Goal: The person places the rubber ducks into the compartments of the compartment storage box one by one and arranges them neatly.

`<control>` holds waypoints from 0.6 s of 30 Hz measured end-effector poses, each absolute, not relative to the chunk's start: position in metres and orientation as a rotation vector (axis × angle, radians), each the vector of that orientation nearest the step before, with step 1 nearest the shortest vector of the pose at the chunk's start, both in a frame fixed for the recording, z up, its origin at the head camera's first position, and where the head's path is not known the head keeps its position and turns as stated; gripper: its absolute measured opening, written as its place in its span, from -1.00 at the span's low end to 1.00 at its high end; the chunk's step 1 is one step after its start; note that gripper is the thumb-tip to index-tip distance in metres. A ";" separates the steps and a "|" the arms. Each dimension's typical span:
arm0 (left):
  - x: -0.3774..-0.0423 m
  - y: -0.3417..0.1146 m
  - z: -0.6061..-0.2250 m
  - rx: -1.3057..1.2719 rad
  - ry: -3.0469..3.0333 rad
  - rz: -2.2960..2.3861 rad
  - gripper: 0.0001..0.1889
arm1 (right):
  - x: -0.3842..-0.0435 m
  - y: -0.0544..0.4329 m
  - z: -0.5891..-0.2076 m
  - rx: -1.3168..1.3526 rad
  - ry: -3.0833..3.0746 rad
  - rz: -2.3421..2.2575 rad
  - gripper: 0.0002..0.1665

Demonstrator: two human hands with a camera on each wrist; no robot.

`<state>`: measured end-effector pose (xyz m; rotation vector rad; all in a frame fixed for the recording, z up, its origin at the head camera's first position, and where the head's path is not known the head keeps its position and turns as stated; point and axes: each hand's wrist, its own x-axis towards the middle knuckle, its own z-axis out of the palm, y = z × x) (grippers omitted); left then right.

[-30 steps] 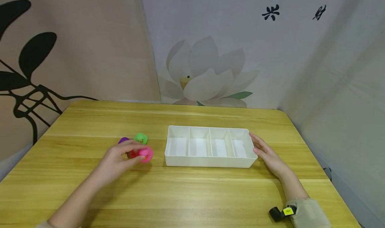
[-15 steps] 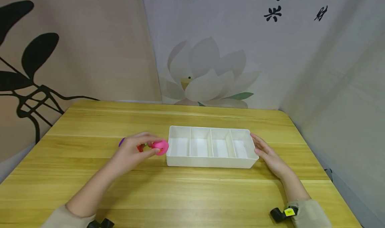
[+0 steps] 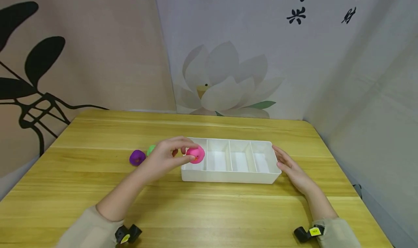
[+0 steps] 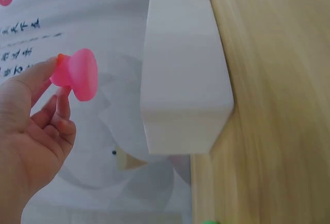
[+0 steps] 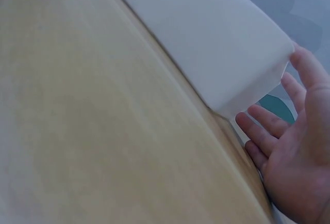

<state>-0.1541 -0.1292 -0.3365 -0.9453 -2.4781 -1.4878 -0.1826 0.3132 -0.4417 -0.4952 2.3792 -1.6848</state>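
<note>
Your left hand (image 3: pixel 165 155) has brought the pinched pink toy (image 3: pixel 197 155) over the left compartment (image 3: pixel 200 166) of the box (image 3: pixel 228 177), unplaced, your right hand (image 3: pixel 294 172) loose against its right end.

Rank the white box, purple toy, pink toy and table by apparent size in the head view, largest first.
1. Table
2. White box
3. Pink toy and purple toy: too alike to rank

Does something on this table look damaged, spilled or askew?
Nothing stands out: no spill or crack is visible. The white box sits upright on the table, the right hand at its right end. The left hand pinches the pink toy; the purple toy and green toy are left of the box.
</note>
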 end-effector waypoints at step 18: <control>-0.172 -0.066 -0.322 -1.119 -2.523 -1.448 -0.73 | -0.184 0.315 -0.444 -0.538 2.361 -1.711 -0.34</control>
